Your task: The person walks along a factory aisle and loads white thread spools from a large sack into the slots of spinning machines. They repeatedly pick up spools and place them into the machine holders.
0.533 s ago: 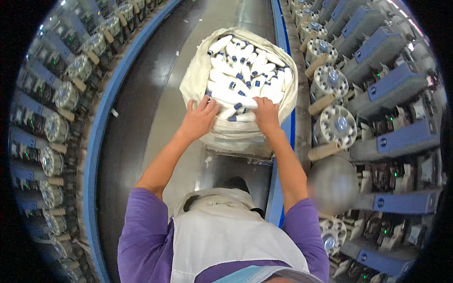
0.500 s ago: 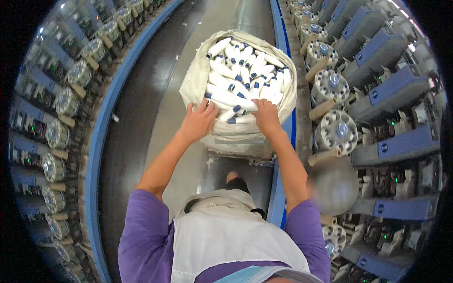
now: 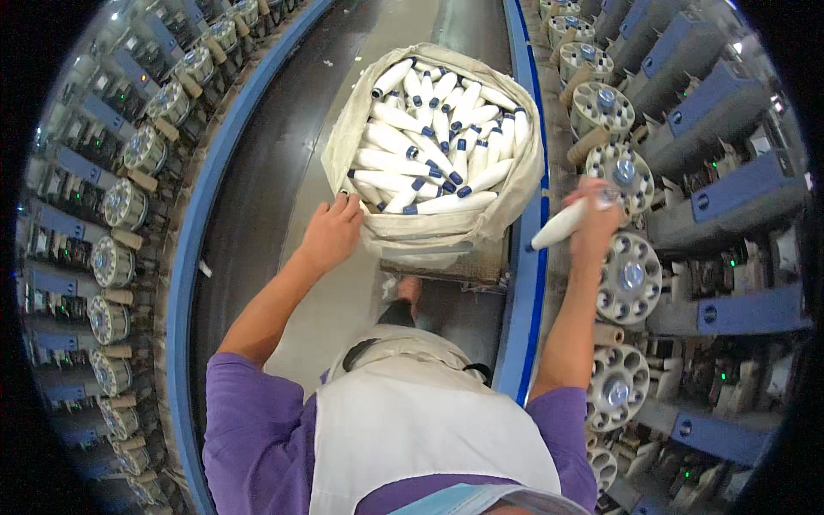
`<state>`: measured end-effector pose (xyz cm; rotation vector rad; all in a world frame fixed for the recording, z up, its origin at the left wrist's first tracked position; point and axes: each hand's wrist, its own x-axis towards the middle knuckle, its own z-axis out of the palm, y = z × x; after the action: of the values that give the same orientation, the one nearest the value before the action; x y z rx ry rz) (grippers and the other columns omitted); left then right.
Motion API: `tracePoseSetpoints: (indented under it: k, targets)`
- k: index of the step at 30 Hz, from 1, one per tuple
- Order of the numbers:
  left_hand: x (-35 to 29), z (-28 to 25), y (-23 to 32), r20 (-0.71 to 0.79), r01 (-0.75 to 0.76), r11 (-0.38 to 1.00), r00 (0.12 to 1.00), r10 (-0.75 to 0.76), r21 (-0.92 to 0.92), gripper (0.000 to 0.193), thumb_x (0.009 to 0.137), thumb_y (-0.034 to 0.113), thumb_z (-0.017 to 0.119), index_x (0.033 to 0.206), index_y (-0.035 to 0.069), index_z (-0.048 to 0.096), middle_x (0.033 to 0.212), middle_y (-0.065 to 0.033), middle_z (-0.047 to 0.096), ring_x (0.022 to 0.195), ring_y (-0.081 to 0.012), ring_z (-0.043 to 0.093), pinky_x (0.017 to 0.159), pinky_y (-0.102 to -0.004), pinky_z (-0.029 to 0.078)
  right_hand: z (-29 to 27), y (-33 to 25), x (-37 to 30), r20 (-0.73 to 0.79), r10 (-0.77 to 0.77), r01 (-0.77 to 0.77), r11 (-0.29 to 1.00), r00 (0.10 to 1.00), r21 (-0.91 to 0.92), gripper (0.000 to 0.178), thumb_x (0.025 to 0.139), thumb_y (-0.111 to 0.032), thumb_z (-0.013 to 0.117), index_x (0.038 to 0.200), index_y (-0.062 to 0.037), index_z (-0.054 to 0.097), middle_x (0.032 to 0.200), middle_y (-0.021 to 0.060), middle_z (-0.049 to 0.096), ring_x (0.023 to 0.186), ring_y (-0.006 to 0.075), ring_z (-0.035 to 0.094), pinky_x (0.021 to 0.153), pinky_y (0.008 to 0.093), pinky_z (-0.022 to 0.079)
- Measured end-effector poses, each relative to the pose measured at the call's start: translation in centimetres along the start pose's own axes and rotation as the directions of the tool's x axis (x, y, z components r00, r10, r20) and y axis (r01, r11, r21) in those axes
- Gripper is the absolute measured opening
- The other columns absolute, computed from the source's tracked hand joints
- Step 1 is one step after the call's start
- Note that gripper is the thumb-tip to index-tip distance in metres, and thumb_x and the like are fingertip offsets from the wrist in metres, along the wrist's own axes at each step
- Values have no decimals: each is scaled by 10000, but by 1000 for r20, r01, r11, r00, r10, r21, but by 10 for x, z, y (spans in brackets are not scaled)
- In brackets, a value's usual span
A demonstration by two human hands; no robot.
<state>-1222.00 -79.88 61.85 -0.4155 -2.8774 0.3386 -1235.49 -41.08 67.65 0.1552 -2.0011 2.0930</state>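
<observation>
A pale cloth sack (image 3: 506, 225) full of white yarn bobbins (image 3: 455, 204) with dark blue ends stands in the aisle in front of me. My left hand (image 3: 333, 232) is at the near left rim of the sack, its fingers bent and closed on the cloth edge. Off to the right of the sack, my right hand (image 3: 594, 225) grips one white yarn bobbin (image 3: 560, 225), its blue tip angled down and left. That hand is a little blurred and is in front of the round magazines of the right-hand machine.
Winding machines with round, holed magazines (image 3: 633, 275) line the right side; a similar row (image 3: 112, 262) runs along the left. Blue rails (image 3: 184, 257) edge the aisle on both sides. Beneath the sack is a low base (image 3: 463, 264), near my foot (image 3: 408, 296).
My right hand has left the sack and swung right toward the magazines with a bobbin in it. My left hand has shifted slightly left along the rim. The view has moved forward along the aisle.
</observation>
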Motion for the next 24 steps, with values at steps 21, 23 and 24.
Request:
tracePoseSetpoints:
  k: [21,23,24]
  targets:
    - [449,114,-138,-3,404,711,869,-496,-576,337,804,291,675,1043,60,624,982,-139,660,898,-342,624,823,-461,423,223,161,417,623,-162,625,420,765,-659,228,803,-137,680,1008,-49,631,986,120,671,938,305,641,780,418,530]
    - [463,87,-169,-229,293,658,777,-587,-693,336,836,274,646,1031,18,552,909,-164,640,851,-338,631,771,-455,475,212,141,428,356,-370,513,647,858,-564,265,832,-204,703,1022,-30,639,1000,130,679,902,278,655,764,389,531]
    - [482,76,-182,-413,144,645,661,-627,-750,320,848,253,633,1029,13,525,880,-165,633,821,-325,635,753,-454,493,202,132,431,99,-275,288,827,956,-483,295,845,-234,718,1050,-33,651,992,125,690,888,254,662,777,371,533]
